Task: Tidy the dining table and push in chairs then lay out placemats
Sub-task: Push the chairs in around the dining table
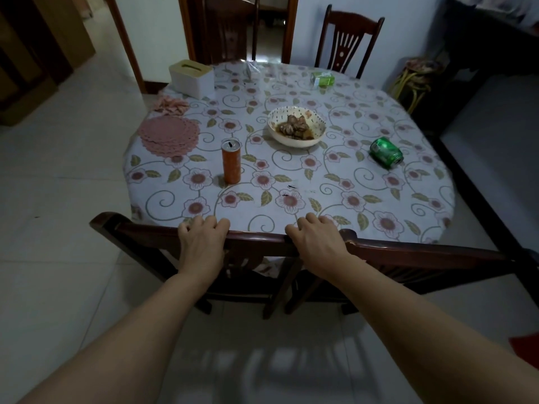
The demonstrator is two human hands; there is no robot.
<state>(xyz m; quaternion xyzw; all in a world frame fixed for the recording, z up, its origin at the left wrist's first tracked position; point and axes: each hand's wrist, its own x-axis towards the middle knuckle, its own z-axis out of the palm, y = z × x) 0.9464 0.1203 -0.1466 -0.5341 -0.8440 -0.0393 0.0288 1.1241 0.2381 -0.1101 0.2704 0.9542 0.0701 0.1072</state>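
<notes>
A dark wooden chair (140, 234) stands at the near edge of the dining table (350, 182), which wears a floral cloth. My left hand (201, 243) and my right hand (315, 240) both grip the chair's top rail, fingers curled over it. A stack of pink round placemats (169, 135) lies at the table's left. On the cloth are an upright orange can (231, 161), a bowl of food (296, 126), a green can (386, 153) on its side and a green packet (322, 79).
A second chair (423, 258) sits beside mine on the right. Another chair (347, 42) stands at the far side and one more (230, 30) by the doorway. A white tissue box (191, 78) sits at the far left. A stool (414, 80) stands by the wall.
</notes>
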